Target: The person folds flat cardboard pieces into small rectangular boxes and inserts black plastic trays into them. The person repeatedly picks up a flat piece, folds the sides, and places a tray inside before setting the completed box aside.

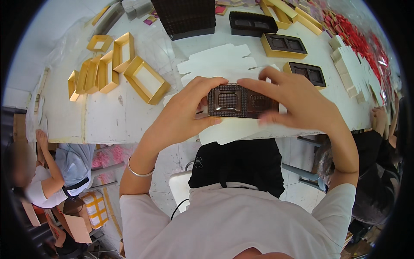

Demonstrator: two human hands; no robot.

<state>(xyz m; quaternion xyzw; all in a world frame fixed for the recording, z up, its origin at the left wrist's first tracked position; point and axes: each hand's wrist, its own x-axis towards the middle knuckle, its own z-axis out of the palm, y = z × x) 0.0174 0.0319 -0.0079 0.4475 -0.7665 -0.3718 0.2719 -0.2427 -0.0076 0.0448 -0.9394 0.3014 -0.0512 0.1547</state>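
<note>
In front of me is a dark brown plastic tray (227,100) with two square hollows. A thin pale gold edge shows along its near side, perhaps a box around it. My left hand (188,108) grips the tray's left end, thumb at the near edge and fingers at the far edge. At the right end, my right hand (297,100) has its index finger across the tray and its thumb at the near edge; thumb and fingertips are slightly blurred. White flat card blanks (217,62) lie beneath and beyond the tray.
Gold open boxes (146,80) stand at the left. Gold boxes with dark trays inside (284,45) are at the right, beside white card blanks (351,71). A tall stack of black trays (185,17) stands at the back. Other people sit along both sides.
</note>
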